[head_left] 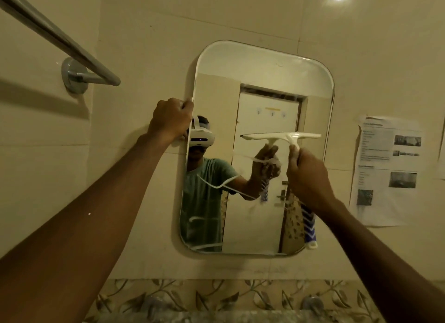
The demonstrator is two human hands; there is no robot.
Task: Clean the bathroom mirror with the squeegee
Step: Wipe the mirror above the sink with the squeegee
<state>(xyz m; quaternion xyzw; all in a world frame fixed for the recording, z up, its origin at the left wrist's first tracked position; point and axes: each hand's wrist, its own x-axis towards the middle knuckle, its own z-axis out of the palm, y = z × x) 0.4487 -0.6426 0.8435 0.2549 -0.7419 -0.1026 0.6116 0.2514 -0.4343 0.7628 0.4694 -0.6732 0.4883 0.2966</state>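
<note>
My right hand (309,175) grips the squeegee (281,137), blade against the mirror's (265,67) right half; my left hand (172,119) clutches its left edge. If I tilt the blade, it may skip, leaving soapy streaks (216,186).

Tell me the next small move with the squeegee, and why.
Probably draw the squeegee straight down. The right hand grips its handle, its blade lies level across the right half of the mirror at mid height, and white streaks cross the glass below and left of it. The left hand grips the mirror's left edge.
</note>
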